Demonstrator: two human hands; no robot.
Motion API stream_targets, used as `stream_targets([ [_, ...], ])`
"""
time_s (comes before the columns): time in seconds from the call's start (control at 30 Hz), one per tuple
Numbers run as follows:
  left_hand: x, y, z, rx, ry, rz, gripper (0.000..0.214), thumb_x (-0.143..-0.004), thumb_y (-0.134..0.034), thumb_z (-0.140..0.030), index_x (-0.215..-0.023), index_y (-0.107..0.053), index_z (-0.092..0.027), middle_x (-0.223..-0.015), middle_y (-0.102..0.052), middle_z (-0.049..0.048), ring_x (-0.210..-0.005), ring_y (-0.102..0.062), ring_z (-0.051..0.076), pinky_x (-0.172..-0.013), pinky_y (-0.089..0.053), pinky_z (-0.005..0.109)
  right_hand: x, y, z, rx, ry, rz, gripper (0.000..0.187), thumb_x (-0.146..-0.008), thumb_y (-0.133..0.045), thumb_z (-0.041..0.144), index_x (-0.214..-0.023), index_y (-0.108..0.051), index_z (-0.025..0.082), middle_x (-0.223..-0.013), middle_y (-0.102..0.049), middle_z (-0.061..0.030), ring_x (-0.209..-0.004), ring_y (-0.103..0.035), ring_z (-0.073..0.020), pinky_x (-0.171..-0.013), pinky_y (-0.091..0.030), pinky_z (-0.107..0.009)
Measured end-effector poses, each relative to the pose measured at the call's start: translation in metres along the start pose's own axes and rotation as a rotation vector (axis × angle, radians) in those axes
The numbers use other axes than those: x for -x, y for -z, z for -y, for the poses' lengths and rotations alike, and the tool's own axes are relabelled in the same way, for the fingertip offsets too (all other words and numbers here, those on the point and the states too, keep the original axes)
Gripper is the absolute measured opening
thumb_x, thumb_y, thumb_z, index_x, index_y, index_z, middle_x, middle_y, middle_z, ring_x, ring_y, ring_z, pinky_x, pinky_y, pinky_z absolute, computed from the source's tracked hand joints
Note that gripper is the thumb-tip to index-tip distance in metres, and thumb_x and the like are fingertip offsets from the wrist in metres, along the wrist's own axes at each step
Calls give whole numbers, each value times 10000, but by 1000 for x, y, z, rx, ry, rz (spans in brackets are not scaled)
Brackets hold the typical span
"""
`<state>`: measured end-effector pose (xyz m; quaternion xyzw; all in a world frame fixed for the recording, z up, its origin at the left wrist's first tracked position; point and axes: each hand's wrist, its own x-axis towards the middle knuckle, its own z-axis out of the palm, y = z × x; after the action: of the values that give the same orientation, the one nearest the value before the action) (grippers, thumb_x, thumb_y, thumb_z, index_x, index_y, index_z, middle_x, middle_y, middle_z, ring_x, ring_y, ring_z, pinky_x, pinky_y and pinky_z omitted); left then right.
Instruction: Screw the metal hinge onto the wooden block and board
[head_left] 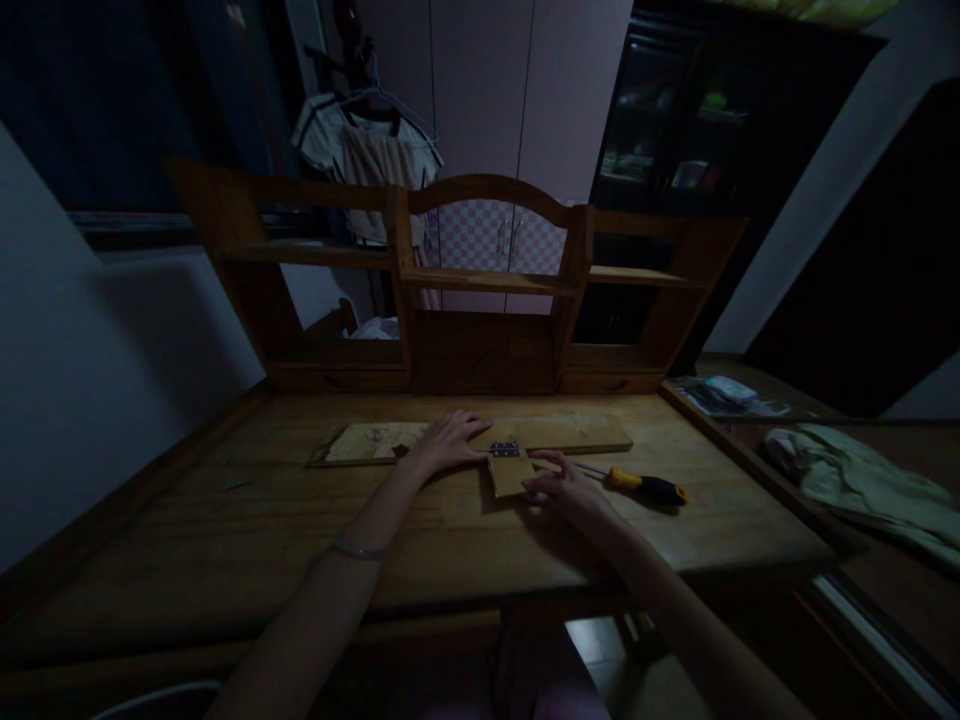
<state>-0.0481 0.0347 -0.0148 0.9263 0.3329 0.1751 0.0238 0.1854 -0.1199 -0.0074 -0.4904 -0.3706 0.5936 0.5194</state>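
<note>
A long wooden board (pixel 570 433) lies across the desk. A small wooden block (pixel 510 473) sits against its near edge, joined by a metal hinge (pixel 505 449). My left hand (pixel 448 440) lies flat on the board just left of the hinge, fingers stretched out. My right hand (pixel 561 486) rests at the block's right edge, fingers curled against it. A screwdriver with a yellow and black handle (pixel 645 487) lies on the desk just right of my right hand.
The wooden desk (pixel 247 520) carries a shelf hutch (pixel 480 290) along its back edge. Cloth and papers (pixel 847 470) lie on a surface to the right. A cabinet and hanging clothes stand behind.
</note>
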Motion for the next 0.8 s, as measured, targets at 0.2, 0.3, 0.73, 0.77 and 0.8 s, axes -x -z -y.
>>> stream_targets([
  [0.2, 4, 3, -4, 11, -14, 6, 705, -865, -727, -571, -1485, -557, -279, -1353, -607, 90, -1237, -554, 279, -1095, -432, 394, 12, 2, 2, 4, 6, -3, 626, -639, -862, 199, -1169, -535, 250, -781, -697, 46, -709, -718, -144, -747, -604, -286],
  [0.3, 5, 4, -5, 32, 0, 27, 749, -857, -733, -583, -1513, -523, -289, -1373, -592, 91, -1249, -547, 285, -1106, -425, 400, 18, -1, 3, 14, 32, -9, 609, -647, -877, 240, -1162, -553, 260, -811, -711, 36, -767, -729, -156, -774, -596, -285],
  [0.73, 9, 9, -2, 101, 20, 87, 911, -763, -777, -685, -1541, -476, -318, -1533, -489, 93, -1382, -469, 316, -1187, -342, 427, 13, 3, -6, 37, 89, 13, 531, -653, -910, 347, -1056, -579, 247, -829, -740, 28, -810, -740, -168, -860, -581, -323],
  [0.77, 9, 9, -2, 99, 16, 86, 914, -762, -780, -681, -1541, -478, -311, -1530, -493, 97, -1382, -471, 317, -1188, -341, 429, 13, 2, -6, 37, 91, 16, 540, -649, -913, 352, -1060, -580, 243, -835, -742, 26, -822, -741, -169, -864, -579, -321],
  [0.8, 9, 9, -2, 97, 13, 82, 913, -764, -784, -672, -1541, -480, -302, -1525, -497, 101, -1381, -472, 316, -1189, -342, 428, 14, 1, -5, 37, 94, 20, 549, -644, -917, 355, -1061, -580, 240, -841, -743, 24, -831, -742, -170, -868, -577, -320],
])
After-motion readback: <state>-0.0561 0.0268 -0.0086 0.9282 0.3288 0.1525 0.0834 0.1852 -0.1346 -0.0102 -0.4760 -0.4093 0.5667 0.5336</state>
